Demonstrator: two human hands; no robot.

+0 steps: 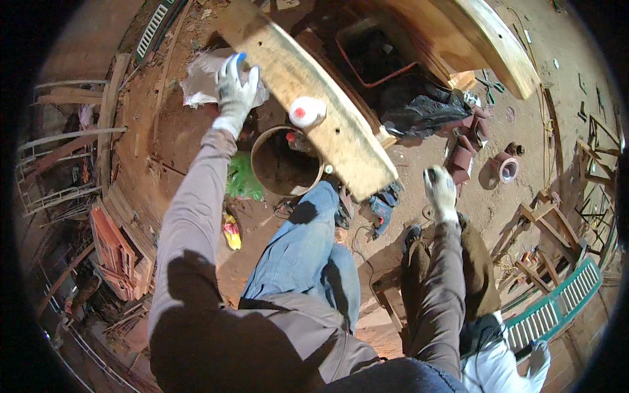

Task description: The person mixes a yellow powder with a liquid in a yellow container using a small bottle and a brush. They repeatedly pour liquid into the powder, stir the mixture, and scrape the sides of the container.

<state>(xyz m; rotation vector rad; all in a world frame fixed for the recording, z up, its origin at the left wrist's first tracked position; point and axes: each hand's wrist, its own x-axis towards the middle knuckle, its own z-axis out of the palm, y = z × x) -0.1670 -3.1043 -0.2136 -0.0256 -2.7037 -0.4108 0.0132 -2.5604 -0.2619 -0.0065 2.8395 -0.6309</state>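
Note:
My left hand [235, 92], in a pale work glove with blue at a fingertip, is raised by the left edge of a long curved wooden board [275, 62]. Its fingers are spread and hold nothing; whether they touch the board I cannot tell. A white bottle [308, 112] with a red cap stands on the board. Beneath its edge is a round, open drum [261, 171], with another red-capped bottle [299, 141] at its rim. To the right, apart from the board, my gloved right hand [440, 190] has curled fingers; anything inside them is hidden.
A blue power tool [381, 213] lies beyond my knees. Farther right are a black plastic bag [426, 114], brown abrasive rolls [462, 157] and a large curved wooden piece [488, 33]. Someone in brown trousers [481, 262] is close on my right. Wooden frames [114, 252] stand left.

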